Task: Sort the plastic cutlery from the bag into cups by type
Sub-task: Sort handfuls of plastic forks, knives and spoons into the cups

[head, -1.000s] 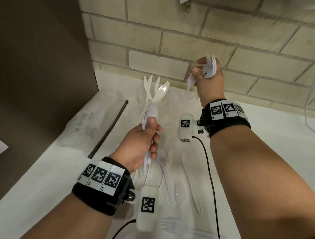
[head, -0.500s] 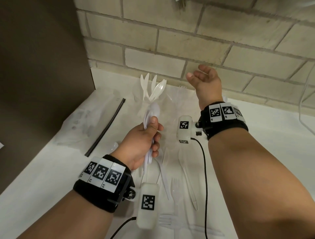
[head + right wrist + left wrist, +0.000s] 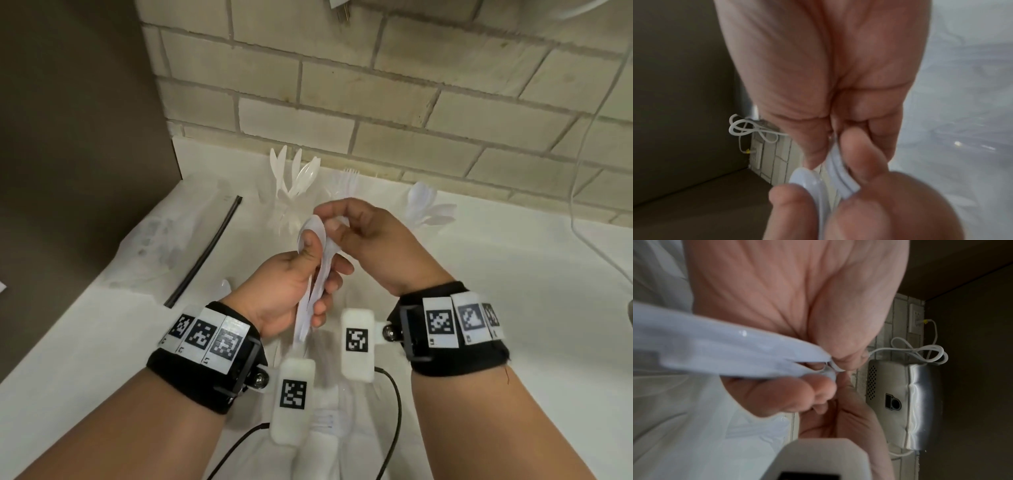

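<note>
While the left hand grips a bundle of white plastic spoons by their handles above the counter, the right hand pinches the smooth oval bowl of the topmost spoon; how many are in the bundle cannot be told. Near the brick wall stand three clusters of sorted cutlery: knives with spoons, translucent forks, and spoons. A thin black strip lies at left.
</note>
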Available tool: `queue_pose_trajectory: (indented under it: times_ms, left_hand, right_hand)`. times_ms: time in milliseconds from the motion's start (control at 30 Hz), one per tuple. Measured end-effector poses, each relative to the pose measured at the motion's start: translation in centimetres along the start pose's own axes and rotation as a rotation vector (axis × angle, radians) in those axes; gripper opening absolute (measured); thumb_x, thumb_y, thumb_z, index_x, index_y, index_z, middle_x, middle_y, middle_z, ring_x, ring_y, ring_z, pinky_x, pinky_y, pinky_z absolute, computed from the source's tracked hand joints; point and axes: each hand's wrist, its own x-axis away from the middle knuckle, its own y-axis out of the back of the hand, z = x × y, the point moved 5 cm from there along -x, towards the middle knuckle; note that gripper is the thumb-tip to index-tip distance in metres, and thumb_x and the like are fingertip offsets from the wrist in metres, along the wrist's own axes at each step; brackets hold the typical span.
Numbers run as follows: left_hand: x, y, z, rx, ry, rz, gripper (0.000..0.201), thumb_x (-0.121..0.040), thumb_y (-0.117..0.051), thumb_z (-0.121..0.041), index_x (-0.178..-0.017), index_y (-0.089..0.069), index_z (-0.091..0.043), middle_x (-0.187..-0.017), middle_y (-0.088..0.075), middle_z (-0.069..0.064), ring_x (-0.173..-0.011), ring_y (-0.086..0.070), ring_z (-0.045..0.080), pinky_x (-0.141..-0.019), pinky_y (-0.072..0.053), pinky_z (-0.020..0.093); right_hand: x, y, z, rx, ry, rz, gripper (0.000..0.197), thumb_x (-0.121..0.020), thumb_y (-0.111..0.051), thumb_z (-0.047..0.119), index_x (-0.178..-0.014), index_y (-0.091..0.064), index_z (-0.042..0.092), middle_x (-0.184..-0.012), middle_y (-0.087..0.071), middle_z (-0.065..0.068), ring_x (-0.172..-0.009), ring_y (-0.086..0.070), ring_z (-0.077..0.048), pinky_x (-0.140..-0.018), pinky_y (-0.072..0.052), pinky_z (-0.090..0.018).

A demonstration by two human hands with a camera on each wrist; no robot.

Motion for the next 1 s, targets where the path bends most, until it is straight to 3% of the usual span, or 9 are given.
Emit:
queue_pose_trajectory:
  times_ms: [133, 300, 433, 567, 633, 700, 800, 900, 1000]
  left_hand:
    - [0.0, -0.4, 0.2, -0.062, 0.012, -0.038, 0.070, -0.072, -0.040, -0.070, -0.097, -0.063, -0.009, -0.062, -0.050, 0.003, -0.045, -0.041, 0.015, -0.043, -0.039, 0.024]
    - [-0.4, -0.2, 0.5, -0.170, 0.030, -0.140, 0.068, -0.081, -0.034, -0.069, -0.089, -0.064, -0.009, -0.058, -0.055, 0.003, -0.043, -0.045, 0.015, -0.044, -0.039, 0.024]
    - [-0.5, -0.9, 1.2, -0.103, 0.107, -0.060, 0.072, -0.078, -0.026, -0.076, -0.082, -0.059, -0.013, -0.054, -0.044, 0.004, -0.035, -0.028, 0.009, -0.037, -0.025, 0.014]
    - [-0.5, -1.4, 1.6, 0.004, 0.184, 0.076, 0.081, -0.062, -0.026, -0.087, -0.086, -0.056, -0.016, -0.058, -0.041, 0.004, -0.033, -0.027, 0.006, -0.035, -0.022, 0.011]
    - [-0.5, -1.6, 1.5, 0.025, 0.167, 0.141, 0.064, -0.073, -0.044, -0.077, -0.085, -0.055, -0.015, -0.061, -0.044, 0.004, -0.038, -0.034, 0.008, -0.036, -0.028, 0.014]
    - [-0.4, -1.5, 1.4, -0.012, 0.123, 0.152, 0.031, -0.083, -0.060, -0.045, -0.078, -0.058, -0.014, -0.060, -0.046, 0.003, -0.043, -0.042, 0.011, -0.038, -0.036, 0.018]
    - [-0.4, -1.5, 1.4, -0.001, 0.086, 0.156, 0.018, -0.087, -0.060, -0.024, -0.072, -0.068, -0.018, -0.058, -0.045, 0.000, -0.043, -0.042, 0.008, -0.039, -0.038, 0.019]
    - [-0.4, -1.1, 1.2, 0.038, 0.080, 0.157, 0.012, -0.084, -0.060, -0.023, -0.087, -0.062, -0.012, -0.059, -0.044, 0.000, -0.039, -0.035, 0.005, -0.037, -0.032, 0.017]
    - [-0.2, -1.5, 1.1, -0.058, 0.080, 0.229, 0.020, -0.080, -0.074, -0.027, -0.071, -0.062, -0.014, -0.056, -0.045, 0.001, -0.035, -0.034, 0.003, -0.034, -0.031, 0.015]
  right_hand:
    - [0.6, 1.0, 0.2, 0.226, 0.005, -0.118, 0.019, -0.092, -0.061, 0.027, -0.107, -0.067, 0.019, -0.090, -0.066, 0.006, -0.068, -0.066, -0.013, -0.062, -0.046, -0.005]
    - [1.0, 1.5, 1.1, 0.411, 0.019, -0.131, 0.034, -0.095, -0.052, 0.040, -0.108, -0.068, 0.014, -0.096, -0.069, -0.002, -0.088, -0.068, -0.020, -0.085, -0.052, -0.034]
    - [0.9, 0.6, 1.2, 0.436, 0.022, -0.137, 0.044, -0.095, -0.047, 0.047, -0.115, -0.064, 0.011, -0.092, -0.071, -0.004, -0.066, -0.067, -0.016, -0.063, -0.048, -0.014]
    - [0.8, 0.8, 0.8, 0.425, -0.033, -0.175, 0.044, -0.091, -0.054, 0.047, -0.116, -0.064, 0.012, -0.106, -0.069, -0.007, -0.064, -0.068, -0.018, -0.051, -0.050, -0.016]
    - [0.7, 1.1, 0.8, 0.521, -0.026, -0.187, 0.040, -0.093, -0.053, 0.045, -0.113, -0.065, 0.012, -0.104, -0.070, -0.004, -0.063, -0.065, -0.014, -0.047, -0.045, -0.012]
    - [0.7, 1.0, 0.9, 0.614, 0.005, -0.176, 0.038, -0.096, -0.047, 0.045, -0.103, -0.066, 0.012, -0.093, -0.070, -0.003, -0.073, -0.063, -0.016, -0.056, -0.042, -0.018]
    - [1.0, 1.0, 1.2, 0.521, 0.002, -0.164, 0.041, -0.100, -0.033, 0.046, -0.079, -0.055, 0.018, -0.060, -0.056, 0.004, -0.055, -0.057, -0.015, -0.059, -0.038, -0.025]
    - [1.4, 1.5, 1.1, 0.330, -0.038, -0.152, 0.038, -0.098, -0.036, 0.049, -0.102, -0.060, 0.019, -0.063, -0.059, 0.004, -0.042, -0.057, -0.009, -0.053, -0.044, -0.021]
    - [1.6, 0.8, 0.9, 0.271, -0.015, -0.056, 0.035, -0.088, -0.057, 0.051, -0.115, -0.059, 0.030, -0.077, -0.060, 0.008, -0.059, -0.060, -0.002, -0.061, -0.047, -0.017]
